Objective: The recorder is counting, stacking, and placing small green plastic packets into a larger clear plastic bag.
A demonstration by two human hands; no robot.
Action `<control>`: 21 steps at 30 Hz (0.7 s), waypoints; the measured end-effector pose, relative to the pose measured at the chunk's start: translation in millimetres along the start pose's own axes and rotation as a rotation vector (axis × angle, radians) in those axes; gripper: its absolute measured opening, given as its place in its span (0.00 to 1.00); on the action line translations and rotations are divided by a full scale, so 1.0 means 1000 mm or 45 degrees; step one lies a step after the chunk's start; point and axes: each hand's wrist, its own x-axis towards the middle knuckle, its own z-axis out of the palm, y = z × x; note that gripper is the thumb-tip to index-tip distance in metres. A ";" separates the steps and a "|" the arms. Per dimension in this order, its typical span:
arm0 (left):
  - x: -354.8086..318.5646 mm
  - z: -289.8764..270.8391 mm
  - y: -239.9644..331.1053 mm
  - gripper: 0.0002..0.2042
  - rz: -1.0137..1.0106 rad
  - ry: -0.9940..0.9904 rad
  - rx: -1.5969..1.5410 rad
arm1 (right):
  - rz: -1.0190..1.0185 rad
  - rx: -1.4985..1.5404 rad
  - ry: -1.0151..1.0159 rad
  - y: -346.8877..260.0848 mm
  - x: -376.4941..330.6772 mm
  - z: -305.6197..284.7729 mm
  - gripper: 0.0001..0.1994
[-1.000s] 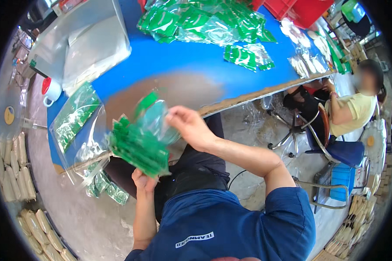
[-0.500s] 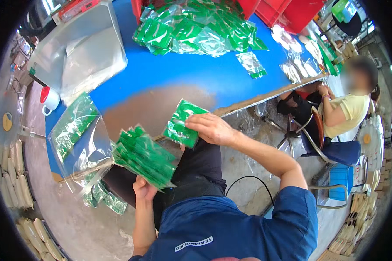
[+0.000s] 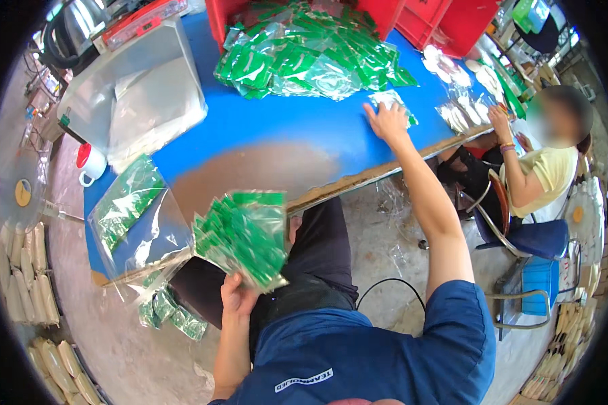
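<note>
Above my lap, packet stack: clamped in left grip, long axis slanting far-left to near-right.
Right grip: spread over lone packet.
Bench: blue, brown-patched.
Room: my co-worker seated right.

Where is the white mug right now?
In the head view, the white mug is at left, by the blue table, near the large clear bag.

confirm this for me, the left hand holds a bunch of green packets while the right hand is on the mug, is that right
Not quite: the right hand is at a small packet on the blue table, not on the mug, as the head view shows. The left hand does hold a bunch of green packets.
</note>
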 end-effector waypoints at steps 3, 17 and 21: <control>-0.013 -0.001 0.014 0.33 0.020 -0.046 0.053 | -0.229 0.146 -0.162 -0.049 -0.062 -0.037 0.35; 0.007 0.016 0.001 0.33 0.076 0.179 0.137 | -0.651 1.127 0.272 -0.155 -0.005 -0.030 0.27; -0.005 0.003 0.005 0.36 0.058 0.191 0.072 | -0.501 0.436 0.151 -0.118 0.012 0.011 0.40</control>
